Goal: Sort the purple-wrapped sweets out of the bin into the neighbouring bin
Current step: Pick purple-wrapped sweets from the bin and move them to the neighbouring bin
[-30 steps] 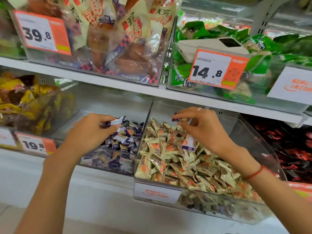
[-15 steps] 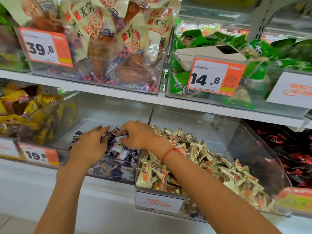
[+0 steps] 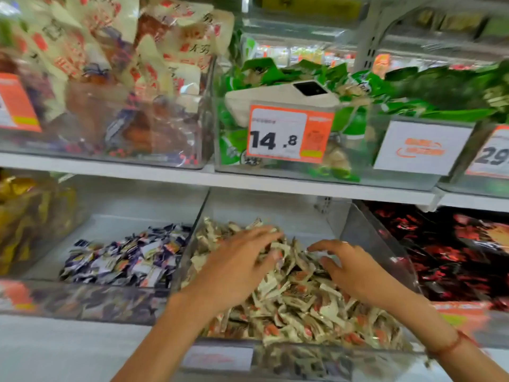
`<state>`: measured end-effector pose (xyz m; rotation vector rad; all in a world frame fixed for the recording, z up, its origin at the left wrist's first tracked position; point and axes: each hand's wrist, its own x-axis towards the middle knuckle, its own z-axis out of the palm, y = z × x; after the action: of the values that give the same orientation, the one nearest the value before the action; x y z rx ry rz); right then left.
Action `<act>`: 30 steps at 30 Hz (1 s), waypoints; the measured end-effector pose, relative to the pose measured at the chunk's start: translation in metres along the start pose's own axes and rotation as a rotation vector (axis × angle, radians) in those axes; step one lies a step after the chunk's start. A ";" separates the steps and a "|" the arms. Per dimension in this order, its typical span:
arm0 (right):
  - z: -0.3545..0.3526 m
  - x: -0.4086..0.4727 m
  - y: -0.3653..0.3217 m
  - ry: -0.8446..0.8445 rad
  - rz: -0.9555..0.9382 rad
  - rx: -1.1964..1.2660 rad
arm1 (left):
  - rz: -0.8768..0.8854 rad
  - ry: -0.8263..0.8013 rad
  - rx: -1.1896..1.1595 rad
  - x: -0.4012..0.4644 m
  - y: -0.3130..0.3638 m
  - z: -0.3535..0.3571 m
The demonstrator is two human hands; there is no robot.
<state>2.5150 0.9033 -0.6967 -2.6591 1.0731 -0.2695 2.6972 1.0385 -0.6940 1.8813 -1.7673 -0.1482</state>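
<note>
We spread both empty hands, left hand (image 3: 237, 267) and right hand (image 3: 348, 267), over the cream sweets (image 3: 297, 299) at lower centre, hunting strays for the purple-wrapped sweets (image 3: 124, 256) lower left.

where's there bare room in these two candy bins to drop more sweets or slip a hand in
Free: the bare floor of the purple sweets bin behind and left of the purple-wrapped sweets, and the back strip of the cream sweets bin behind its heap. Crowded: the cream-and-orange sweets, where the left hand and right hand spread.
</note>
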 end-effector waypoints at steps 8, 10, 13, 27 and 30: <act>0.010 0.081 0.025 -0.301 0.090 0.105 | -0.041 -0.360 0.274 0.048 -0.016 0.021; 0.019 0.096 0.022 -0.330 0.104 0.148 | -0.044 -0.368 0.283 0.046 -0.015 0.017; 0.042 0.111 0.013 -0.398 0.076 0.118 | -0.042 -0.348 0.294 0.033 -0.019 0.004; 0.020 0.001 -0.011 -0.320 -0.437 -0.058 | -0.131 0.194 0.081 0.029 -0.003 0.000; 0.009 -0.011 -0.007 -0.396 -0.454 -0.086 | -0.061 -0.069 0.166 0.039 -0.009 0.016</act>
<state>2.5141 0.9178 -0.7041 -2.8351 0.3657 0.2218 2.7032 0.9965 -0.7000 2.0714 -1.8174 -0.0928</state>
